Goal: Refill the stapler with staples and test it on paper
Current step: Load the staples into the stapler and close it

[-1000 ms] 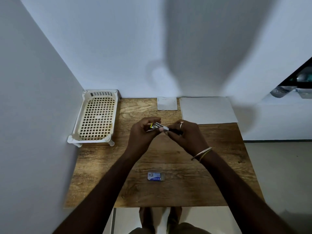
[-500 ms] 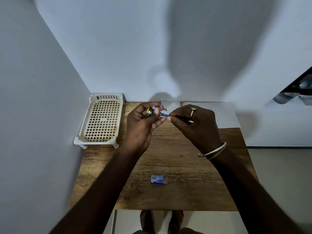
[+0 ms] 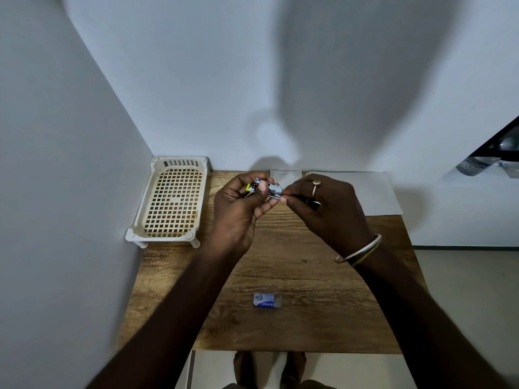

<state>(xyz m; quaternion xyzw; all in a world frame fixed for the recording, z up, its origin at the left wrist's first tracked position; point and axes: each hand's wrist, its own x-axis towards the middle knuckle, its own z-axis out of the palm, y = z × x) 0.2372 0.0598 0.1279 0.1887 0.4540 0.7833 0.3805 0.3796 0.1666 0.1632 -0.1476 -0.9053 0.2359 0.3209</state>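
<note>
A small metal stapler (image 3: 271,190) with a yellow end is held up above the far part of the wooden table (image 3: 280,270). My left hand (image 3: 241,209) grips it, thumb laid over its top. My right hand (image 3: 325,211) pinches the stapler's right end, and a thin dark part runs under its fingers. A small blue staple box (image 3: 266,300) lies flat on the table, nearer to me than the hands. White paper (image 3: 373,192) lies at the table's far right, with a smaller white sheet (image 3: 285,175) beside it, partly hidden by my hands.
A cream plastic basket (image 3: 171,200) on short legs stands at the table's far left, against the wall corner. White walls close in the left and back. Floor shows to the right and below the table's near edge.
Both hands have lifted the stapler up and away from me, toward the far edge. My left thumb now lies across the stapler's top. The staple box has not moved.
</note>
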